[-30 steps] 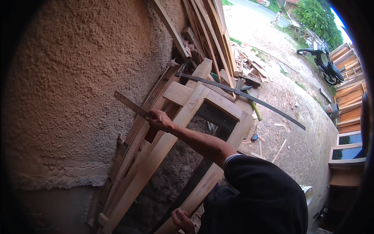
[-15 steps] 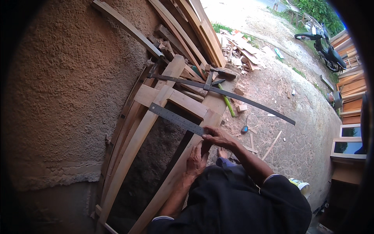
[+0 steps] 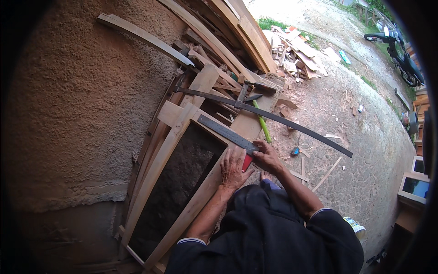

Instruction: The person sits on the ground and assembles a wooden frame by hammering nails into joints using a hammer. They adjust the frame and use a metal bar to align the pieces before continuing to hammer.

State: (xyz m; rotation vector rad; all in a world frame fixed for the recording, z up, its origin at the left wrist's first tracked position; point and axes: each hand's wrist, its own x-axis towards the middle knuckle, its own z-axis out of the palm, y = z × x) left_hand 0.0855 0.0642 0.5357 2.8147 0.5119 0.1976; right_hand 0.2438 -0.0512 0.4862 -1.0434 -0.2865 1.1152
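Observation:
A try square with a grey metal blade (image 3: pixel 226 133) and a red handle (image 3: pixel 247 162) lies at the far end of a wooden frame (image 3: pixel 148 192). Its blade rests along the frame's cross rail, and the handle is by the right-hand side piece. My right hand (image 3: pixel 267 157) grips the square where blade and handle meet. Flat on the side piece, left of the handle, is my left hand (image 3: pixel 234 169) with its fingers stretched out. A long bar clamp (image 3: pixel 296 122) lies across the far end of the frame, beyond the square.
A hammer with a green handle (image 3: pixel 262 123) lies beside the clamp. On the ground to the right are a tape measure (image 3: pixel 295 151) and thin wood strips (image 3: pixel 326 174). Boards (image 3: pixel 237 27) and a scrap pile (image 3: pixel 299 52) stand farther off. A rough wall (image 3: pixel 91 100) rises at left.
The square's blade has gone from slanting over the frame's opening to lying along the cross rail. My left hand has spread its fingers on the side piece, and the red handle now shows.

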